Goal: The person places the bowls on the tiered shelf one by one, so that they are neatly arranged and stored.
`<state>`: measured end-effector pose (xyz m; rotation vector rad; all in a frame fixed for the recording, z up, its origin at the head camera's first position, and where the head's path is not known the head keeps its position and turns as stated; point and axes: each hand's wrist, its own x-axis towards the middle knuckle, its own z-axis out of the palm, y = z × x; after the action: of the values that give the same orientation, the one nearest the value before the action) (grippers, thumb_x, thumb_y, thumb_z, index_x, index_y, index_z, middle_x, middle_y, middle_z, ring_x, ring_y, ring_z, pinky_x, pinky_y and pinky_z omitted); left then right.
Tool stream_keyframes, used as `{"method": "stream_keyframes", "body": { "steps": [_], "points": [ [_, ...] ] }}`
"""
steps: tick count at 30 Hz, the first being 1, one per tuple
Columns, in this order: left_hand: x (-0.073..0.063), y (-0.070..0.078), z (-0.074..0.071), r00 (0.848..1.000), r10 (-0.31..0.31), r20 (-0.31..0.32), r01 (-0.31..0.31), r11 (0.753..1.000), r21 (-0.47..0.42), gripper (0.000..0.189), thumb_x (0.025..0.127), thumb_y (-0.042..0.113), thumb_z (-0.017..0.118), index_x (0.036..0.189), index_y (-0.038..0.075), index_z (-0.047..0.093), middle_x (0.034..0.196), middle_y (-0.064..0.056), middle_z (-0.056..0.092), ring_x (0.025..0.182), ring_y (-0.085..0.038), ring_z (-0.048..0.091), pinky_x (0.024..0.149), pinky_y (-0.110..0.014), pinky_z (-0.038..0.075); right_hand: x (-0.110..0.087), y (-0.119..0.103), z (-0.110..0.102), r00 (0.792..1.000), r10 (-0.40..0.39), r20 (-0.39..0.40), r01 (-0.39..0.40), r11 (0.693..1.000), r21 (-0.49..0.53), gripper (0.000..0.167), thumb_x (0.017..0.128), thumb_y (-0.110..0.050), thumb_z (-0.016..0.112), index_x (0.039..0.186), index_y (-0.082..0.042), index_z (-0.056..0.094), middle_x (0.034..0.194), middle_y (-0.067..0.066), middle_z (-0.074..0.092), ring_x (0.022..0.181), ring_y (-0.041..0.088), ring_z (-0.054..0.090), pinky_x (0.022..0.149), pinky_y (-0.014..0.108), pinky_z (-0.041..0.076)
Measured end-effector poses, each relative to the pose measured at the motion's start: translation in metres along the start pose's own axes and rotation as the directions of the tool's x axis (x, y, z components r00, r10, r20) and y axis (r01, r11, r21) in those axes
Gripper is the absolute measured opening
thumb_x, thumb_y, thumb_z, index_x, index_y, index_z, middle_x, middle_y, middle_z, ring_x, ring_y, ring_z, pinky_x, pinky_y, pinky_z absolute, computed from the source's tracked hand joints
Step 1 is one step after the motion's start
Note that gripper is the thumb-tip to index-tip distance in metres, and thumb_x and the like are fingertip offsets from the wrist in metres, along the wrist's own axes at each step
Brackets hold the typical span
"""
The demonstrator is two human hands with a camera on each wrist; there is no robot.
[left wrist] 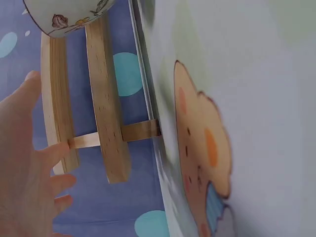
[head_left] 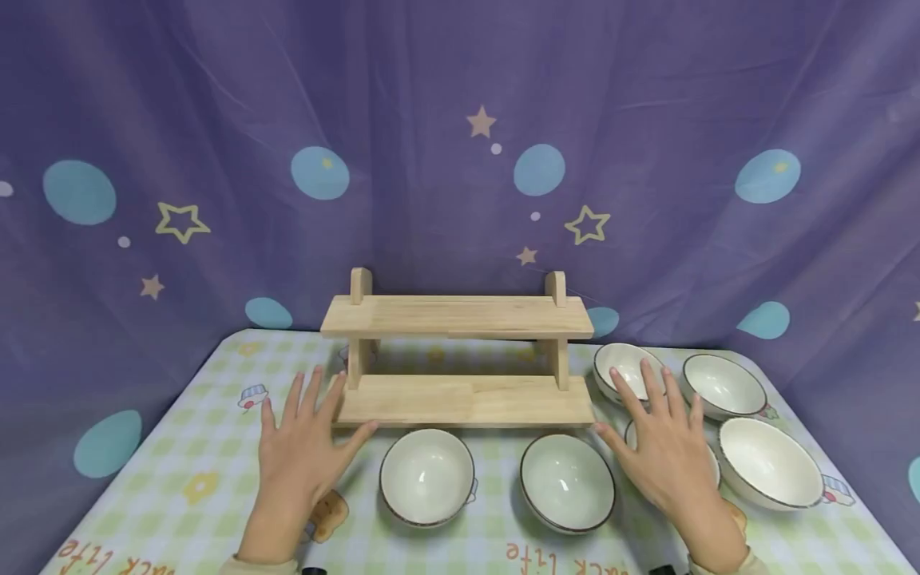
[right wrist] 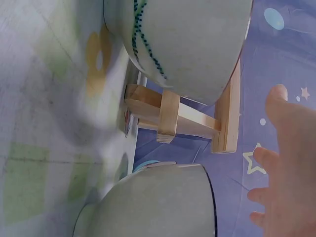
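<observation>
My left hand (head_left: 302,451) is spread with straight fingers at the left end of a two-tier wooden shelf (head_left: 460,403), holding nothing. My right hand (head_left: 664,451) is spread too, above a white bowl (head_left: 632,435) that it largely hides. In front of the shelf stand two more dark-rimmed white bowls, a left bowl (head_left: 427,477) and a right bowl (head_left: 568,483), both upright. In the right wrist view, the right hand (right wrist: 294,163) is beside two bowls seen from the side, the upper one a patterned bowl (right wrist: 192,44). The left wrist view shows the left hand (left wrist: 24,163) beside the shelf (left wrist: 106,98).
Further right stand a back bowl (head_left: 625,369), a corner bowl (head_left: 724,386) and a wide bowl (head_left: 771,463). A checked cloth (head_left: 180,447) covers the table. Behind it hangs a purple curtain (head_left: 431,160) with stars and balloons.
</observation>
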<state>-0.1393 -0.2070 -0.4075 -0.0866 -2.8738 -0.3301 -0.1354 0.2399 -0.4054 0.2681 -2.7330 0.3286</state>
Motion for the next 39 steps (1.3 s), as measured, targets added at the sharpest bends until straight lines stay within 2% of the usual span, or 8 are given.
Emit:
{"method": "stream_keyframes", "body": {
  "steps": [5, 11, 16, 19, 23, 26, 31, 39],
  "points": [
    [-0.001, -0.005, 0.001, 0.999, -0.016, 0.038, 0.017, 1.000, -0.025, 0.097, 0.094, 0.078, 0.049, 0.164, 0.013, 0.032, 0.167, -0.025, 0.019, 0.153, -0.047, 0.010, 0.113, -0.075, 0.000, 0.000, -0.001, 0.002, 1.000, -0.008, -0.004, 0.008, 1.000, 0.016, 0.077, 0.099, -0.057, 0.063, 0.162, -0.021, 0.037, 0.168, 0.022, 0.019, 0.153, 0.047, 0.011, 0.112, 0.076, 0.009],
    [0.003, -0.005, -0.008, 0.992, -0.027, 0.121, 0.034, 0.998, -0.059, 0.097, 0.095, 0.077, 0.050, 0.166, 0.015, 0.026, 0.167, -0.027, 0.017, 0.152, -0.049, 0.011, 0.112, -0.077, 0.005, 0.003, -0.006, -0.001, 1.000, -0.027, -0.016, 0.028, 0.997, 0.068, 0.074, 0.099, -0.052, 0.064, 0.161, -0.021, 0.038, 0.168, 0.022, 0.021, 0.152, 0.047, 0.014, 0.114, 0.074, 0.008],
    [0.011, -0.005, -0.007, 0.983, -0.016, 0.183, 0.035, 0.995, -0.097, 0.098, 0.094, 0.074, 0.055, 0.165, 0.012, 0.028, 0.164, -0.029, 0.023, 0.148, -0.053, 0.022, 0.110, -0.077, 0.016, 0.003, -0.007, -0.006, 0.999, -0.035, -0.031, 0.038, 0.994, 0.107, 0.073, 0.100, -0.047, 0.066, 0.161, -0.020, 0.037, 0.165, 0.024, 0.024, 0.152, 0.047, 0.015, 0.114, 0.073, 0.010],
    [0.015, -0.008, -0.005, 0.975, -0.024, 0.220, 0.051, 0.992, -0.119, 0.098, 0.094, 0.074, 0.056, 0.164, 0.009, 0.031, 0.160, -0.029, 0.033, 0.143, -0.053, 0.034, 0.107, -0.075, 0.026, 0.002, -0.010, -0.007, 0.998, -0.048, -0.046, 0.053, 0.991, 0.125, 0.073, 0.098, -0.047, 0.068, 0.160, -0.020, 0.040, 0.164, 0.024, 0.028, 0.151, 0.047, 0.019, 0.113, 0.074, 0.014],
    [0.019, -0.016, -0.006, 0.964, -0.072, 0.258, 0.112, 0.983, -0.147, 0.099, 0.093, 0.074, 0.058, 0.162, 0.008, 0.035, 0.151, -0.030, 0.046, 0.129, -0.054, 0.050, 0.092, -0.066, 0.046, 0.004, -0.019, -0.010, 0.994, -0.086, -0.063, 0.094, 0.984, 0.148, 0.072, 0.097, -0.048, 0.069, 0.159, -0.021, 0.044, 0.162, 0.021, 0.033, 0.149, 0.047, 0.025, 0.111, 0.074, 0.019],
    [0.020, -0.024, -0.008, 0.955, -0.102, 0.280, 0.152, 0.974, -0.165, 0.097, 0.092, 0.072, 0.061, 0.160, 0.007, 0.038, 0.149, -0.030, 0.048, 0.122, -0.054, 0.056, 0.078, -0.059, 0.051, 0.007, -0.028, -0.011, 0.991, -0.114, -0.073, 0.124, 0.979, 0.163, 0.072, 0.097, -0.049, 0.069, 0.159, -0.021, 0.044, 0.161, 0.018, 0.037, 0.147, 0.046, 0.029, 0.111, 0.072, 0.022],
    [0.021, -0.033, -0.007, 0.949, -0.102, 0.298, 0.171, 0.961, -0.216, 0.089, 0.092, 0.064, 0.069, 0.157, 0.008, 0.045, 0.144, -0.031, 0.053, 0.109, -0.049, 0.064, 0.066, -0.047, 0.050, 0.009, -0.042, -0.013, 0.987, -0.126, -0.101, 0.144, 0.968, 0.204, 0.069, 0.096, -0.045, 0.073, 0.154, -0.016, 0.051, 0.158, 0.018, 0.044, 0.144, 0.047, 0.034, 0.112, 0.066, 0.026],
    [0.021, -0.041, -0.002, 0.951, -0.088, 0.298, 0.171, 0.948, -0.268, 0.082, 0.095, 0.058, 0.069, 0.158, 0.011, 0.045, 0.139, -0.030, 0.058, 0.115, -0.050, 0.062, 0.079, -0.057, 0.051, 0.011, -0.070, -0.012, 0.989, -0.118, -0.091, 0.142, 0.937, 0.321, 0.064, 0.095, -0.028, 0.078, 0.153, -0.016, 0.053, 0.155, 0.018, 0.047, 0.138, 0.046, 0.045, 0.106, 0.067, 0.037]
  ]
}}
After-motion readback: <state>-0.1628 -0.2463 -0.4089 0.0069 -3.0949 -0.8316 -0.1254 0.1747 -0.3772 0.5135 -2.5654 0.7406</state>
